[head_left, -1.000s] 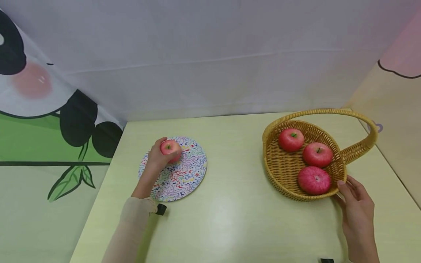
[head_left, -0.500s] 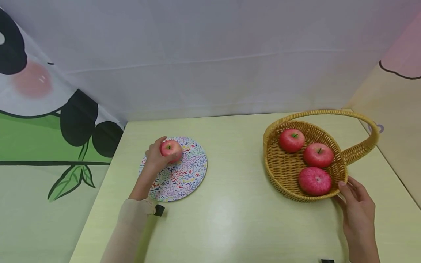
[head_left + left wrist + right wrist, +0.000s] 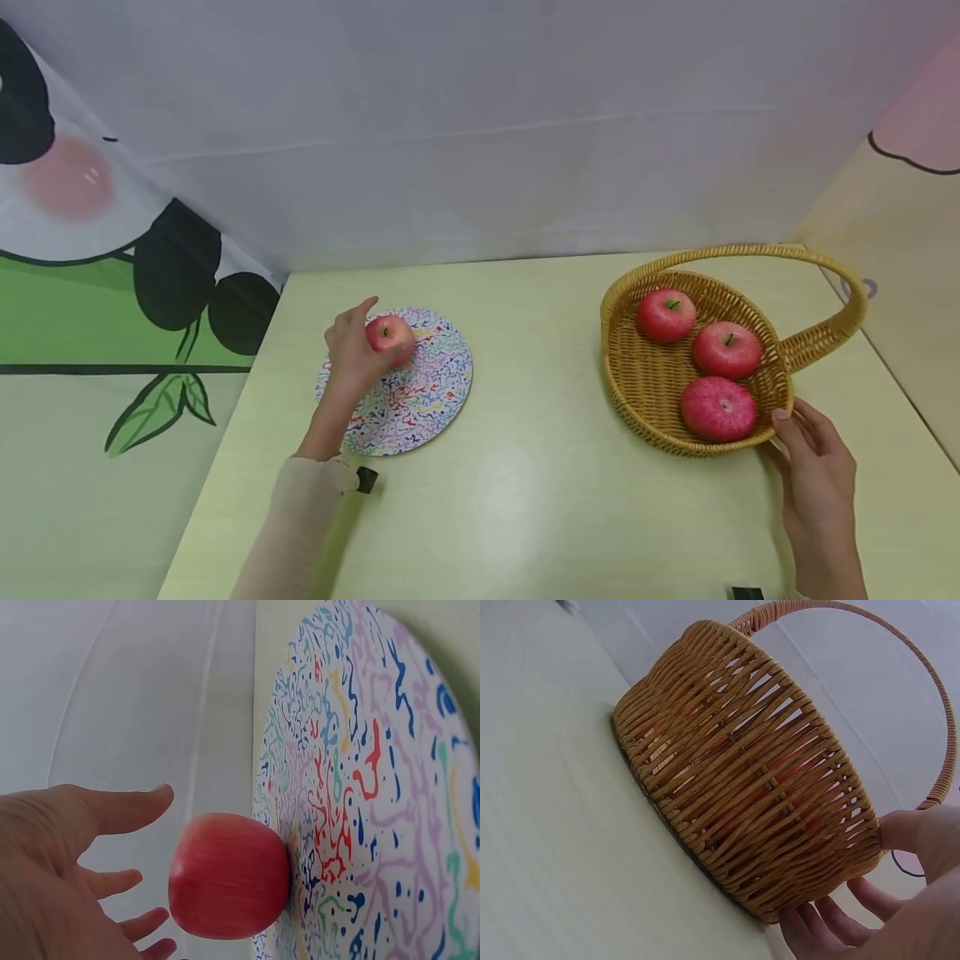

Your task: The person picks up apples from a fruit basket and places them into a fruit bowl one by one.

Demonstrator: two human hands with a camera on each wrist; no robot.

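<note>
I'm losing the plate (image 3: pixel 401 825) past my left-wrist picture's edge; from the head, the left hand (image 3: pixel 356 350) covers some of it; my right-wrist picture crops the right hand (image 3: pixel 904 900).

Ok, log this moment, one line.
left hand: beside apple, not gripping; apple: on plate; right hand: holds basket; basket: three fruits inside
</note>
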